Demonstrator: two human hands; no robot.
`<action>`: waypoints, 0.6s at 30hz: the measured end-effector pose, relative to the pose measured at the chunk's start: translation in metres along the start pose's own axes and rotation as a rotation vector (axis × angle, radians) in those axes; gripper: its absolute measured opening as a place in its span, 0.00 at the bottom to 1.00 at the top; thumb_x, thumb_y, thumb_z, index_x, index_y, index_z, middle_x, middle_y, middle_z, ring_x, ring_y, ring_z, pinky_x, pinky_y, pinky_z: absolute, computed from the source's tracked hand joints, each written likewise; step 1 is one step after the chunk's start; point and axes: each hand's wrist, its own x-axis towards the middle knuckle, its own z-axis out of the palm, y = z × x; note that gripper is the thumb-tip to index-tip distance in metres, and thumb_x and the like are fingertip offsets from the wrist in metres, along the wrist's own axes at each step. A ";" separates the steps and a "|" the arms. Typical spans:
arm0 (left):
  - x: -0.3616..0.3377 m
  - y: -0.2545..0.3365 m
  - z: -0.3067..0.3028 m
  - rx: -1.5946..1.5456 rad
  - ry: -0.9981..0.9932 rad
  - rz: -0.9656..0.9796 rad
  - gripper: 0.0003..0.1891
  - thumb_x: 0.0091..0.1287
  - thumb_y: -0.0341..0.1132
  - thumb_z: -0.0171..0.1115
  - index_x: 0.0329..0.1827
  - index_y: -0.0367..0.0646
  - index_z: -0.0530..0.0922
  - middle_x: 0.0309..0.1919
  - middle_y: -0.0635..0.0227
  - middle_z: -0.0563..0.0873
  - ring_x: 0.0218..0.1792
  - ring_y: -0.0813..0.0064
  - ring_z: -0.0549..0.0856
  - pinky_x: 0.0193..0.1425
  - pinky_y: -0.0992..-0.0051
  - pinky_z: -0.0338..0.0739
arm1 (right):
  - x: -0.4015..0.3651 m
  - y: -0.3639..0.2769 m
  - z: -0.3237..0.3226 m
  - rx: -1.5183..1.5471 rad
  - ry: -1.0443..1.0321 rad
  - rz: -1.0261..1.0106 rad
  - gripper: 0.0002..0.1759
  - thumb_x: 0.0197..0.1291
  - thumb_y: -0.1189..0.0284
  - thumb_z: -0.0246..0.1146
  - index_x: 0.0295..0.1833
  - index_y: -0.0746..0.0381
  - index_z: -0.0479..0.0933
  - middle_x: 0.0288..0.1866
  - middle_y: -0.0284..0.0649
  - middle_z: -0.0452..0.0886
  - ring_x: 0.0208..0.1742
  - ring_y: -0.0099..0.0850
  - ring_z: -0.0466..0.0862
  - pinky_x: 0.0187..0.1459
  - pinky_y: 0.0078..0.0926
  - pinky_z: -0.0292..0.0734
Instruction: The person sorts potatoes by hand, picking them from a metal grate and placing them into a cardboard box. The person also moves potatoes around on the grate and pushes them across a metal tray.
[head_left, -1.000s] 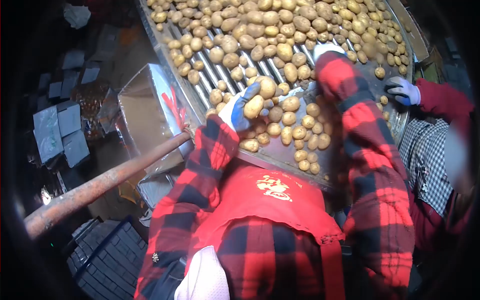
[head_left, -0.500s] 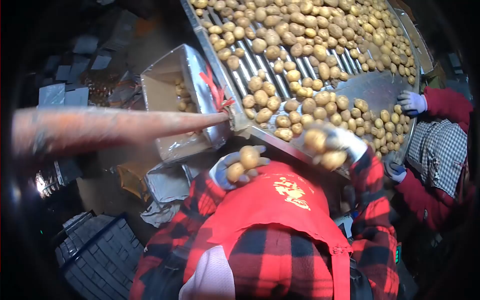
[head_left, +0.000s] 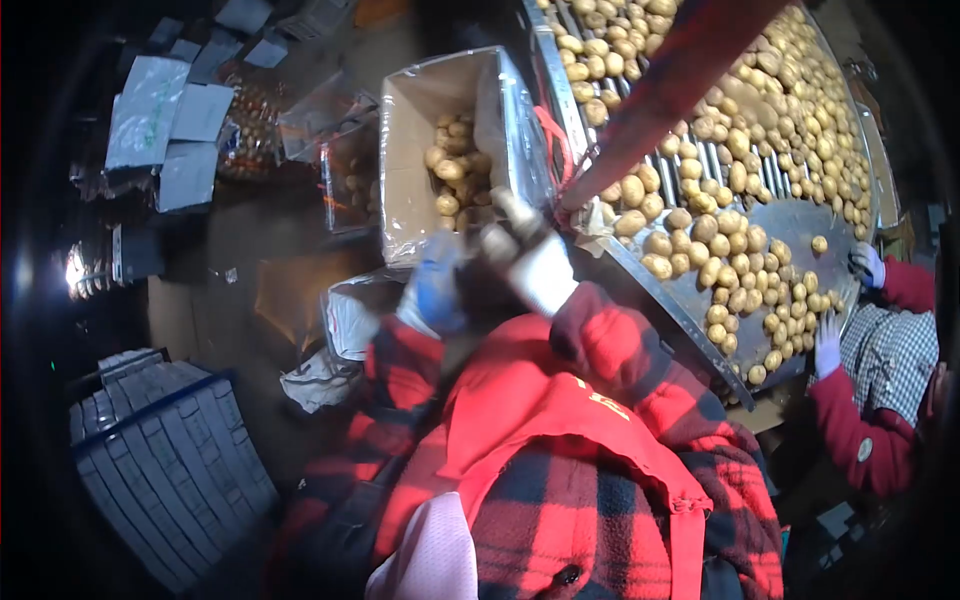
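Note:
My left hand [head_left: 436,284], in a blue and white glove, is blurred at the near edge of a plastic-lined carton [head_left: 412,120]. Beside it my right hand [head_left: 530,255], in a white and dark glove, reaches over the carton's near right corner; motion smears its fingers too. I cannot tell whether either hand holds a potato. Inside the carton lies a pile of potatoes [head_left: 455,165]. To the right, many loose potatoes [head_left: 720,260] rest on a metal roller table [head_left: 640,265], away from both hands.
A reddish pole [head_left: 680,95] slants across the roller table's corner. Another person's gloved hand [head_left: 828,345] rests by the potatoes at the right. Stacked flat cartons [head_left: 170,470] stand lower left; a second box [head_left: 350,180] sits beside the carton.
My view has turned left. Both hands have moved from in front of the roller table to the carton; the potatoes they held no longer show clearly. The other person's hands have shifted.

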 end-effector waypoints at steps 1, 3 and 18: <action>0.008 0.019 0.011 -0.524 0.222 0.049 0.17 0.69 0.38 0.60 0.59 0.46 0.78 0.59 0.60 0.81 0.62 0.59 0.78 0.68 0.56 0.72 | -0.005 0.009 0.015 -0.165 -0.076 -0.203 0.31 0.67 0.68 0.66 0.72 0.67 0.71 0.63 0.57 0.81 0.64 0.51 0.82 0.65 0.41 0.76; -0.006 0.023 0.032 -1.230 0.413 -0.004 0.14 0.75 0.40 0.57 0.57 0.45 0.79 0.54 0.64 0.84 0.56 0.67 0.82 0.64 0.63 0.76 | -0.020 -0.019 0.013 -0.356 -0.302 -0.324 0.34 0.62 0.64 0.68 0.71 0.67 0.71 0.66 0.61 0.77 0.68 0.57 0.76 0.71 0.45 0.71; 0.038 -0.153 -0.010 -2.028 0.754 -0.572 0.24 0.80 0.41 0.50 0.76 0.43 0.66 0.78 0.58 0.67 0.80 0.60 0.64 0.83 0.53 0.62 | -0.078 0.070 -0.157 -0.899 0.172 -0.310 0.25 0.58 0.68 0.68 0.60 0.66 0.80 0.51 0.52 0.85 0.51 0.54 0.84 0.54 0.49 0.79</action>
